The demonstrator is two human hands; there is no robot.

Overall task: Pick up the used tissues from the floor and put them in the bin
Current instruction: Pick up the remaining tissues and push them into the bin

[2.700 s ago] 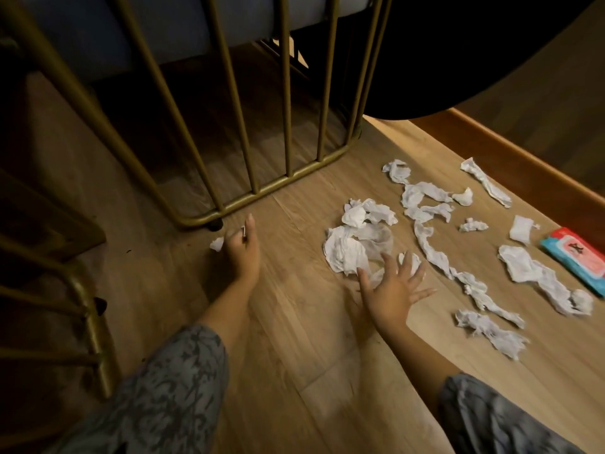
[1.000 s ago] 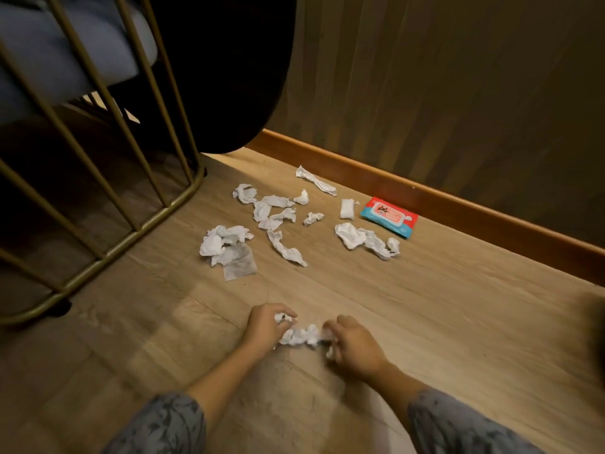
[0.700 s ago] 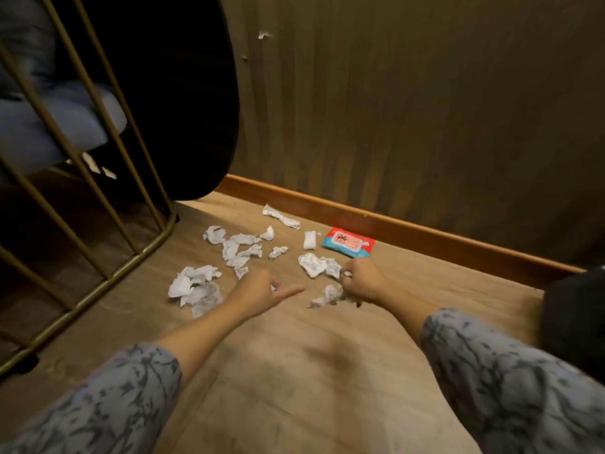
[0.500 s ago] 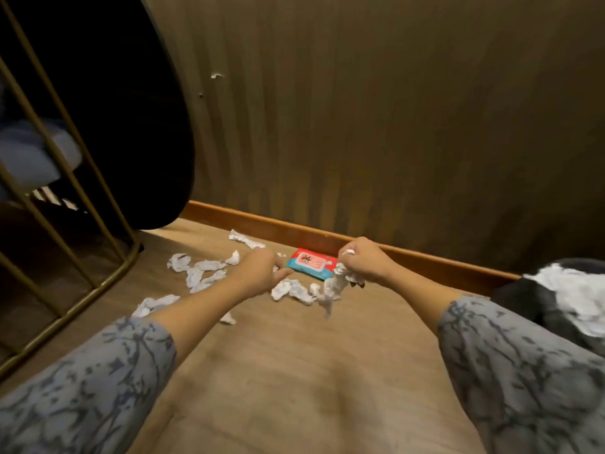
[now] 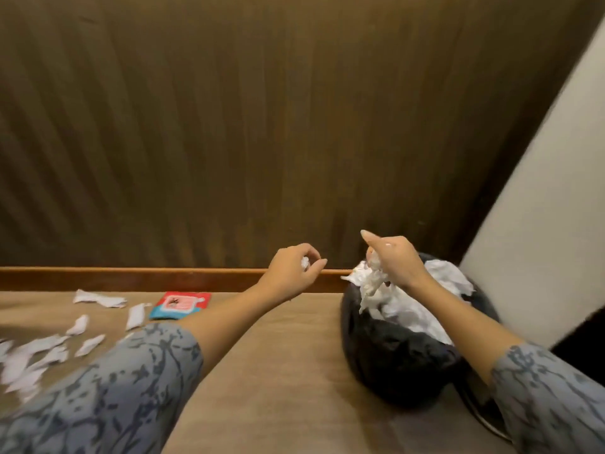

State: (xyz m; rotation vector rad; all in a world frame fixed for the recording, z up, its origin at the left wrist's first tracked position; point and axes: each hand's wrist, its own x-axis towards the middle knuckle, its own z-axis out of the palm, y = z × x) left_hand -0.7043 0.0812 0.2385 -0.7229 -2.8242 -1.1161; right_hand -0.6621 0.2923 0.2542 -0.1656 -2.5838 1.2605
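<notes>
**Tissues at the bin's mouth**

The right hand (image 5: 391, 262) pinches a long wad (image 5: 371, 285) of tissue, fingers curled round its top, index finger sticking up. The wad dangles over the bin (image 5: 389, 352), its tail touching the white heap inside, seemingly held high so it drops in cleanly when let go. The left hand (image 5: 293, 271) is curled round a small scrap (image 5: 305, 263), hovering between the bin and the floor tissues, probably waiting its turn. The bin's black liner looks nearly full, so the wad may need pressing down. Many tissues (image 5: 49, 348) lie on the floor at left, near a red-and-blue wipes pack (image 5: 180, 304) by the skirting (image 5: 131, 278). Much is left to do.
</notes>
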